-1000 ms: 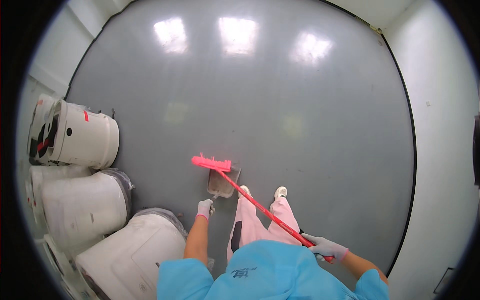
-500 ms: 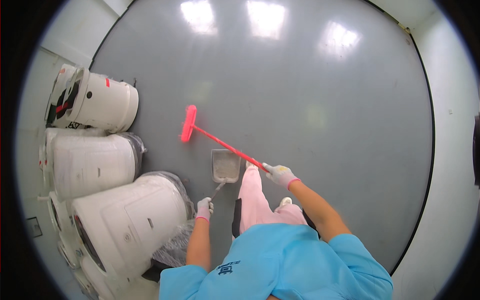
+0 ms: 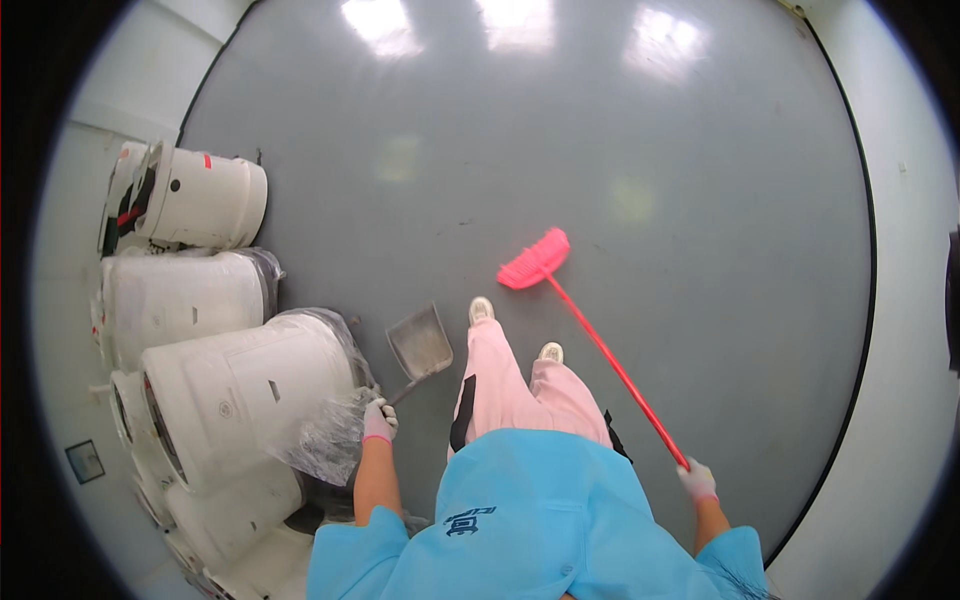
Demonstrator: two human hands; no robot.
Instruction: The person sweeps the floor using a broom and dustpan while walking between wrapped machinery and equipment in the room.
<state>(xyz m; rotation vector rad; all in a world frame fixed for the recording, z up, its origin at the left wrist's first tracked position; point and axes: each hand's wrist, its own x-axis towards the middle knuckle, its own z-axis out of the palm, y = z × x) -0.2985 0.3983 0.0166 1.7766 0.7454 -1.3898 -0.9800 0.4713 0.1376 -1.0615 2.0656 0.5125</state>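
Observation:
A grey dustpan (image 3: 421,336) sits tilted at the floor just left of my feet, with my left hand (image 3: 379,420) gripping its handle. My gloved right hand (image 3: 698,477) is low at the right, closed on the top end of the red handle of a pink-bristled broom (image 3: 534,259). The broom's head rests on the floor ahead of my feet, to the right of the dustpan.
Along the left wall, white drum-shaped units (image 3: 245,398) lie stacked, some in clear plastic (image 3: 329,432). The grey floor (image 3: 720,260) stretches ahead and right, bordered by a dark edge and white walls (image 3: 911,300).
The broom head has swept from the dustpan area out to the left, then across to the right. My right hand has moved down and rightward. The dustpan has shifted slightly left.

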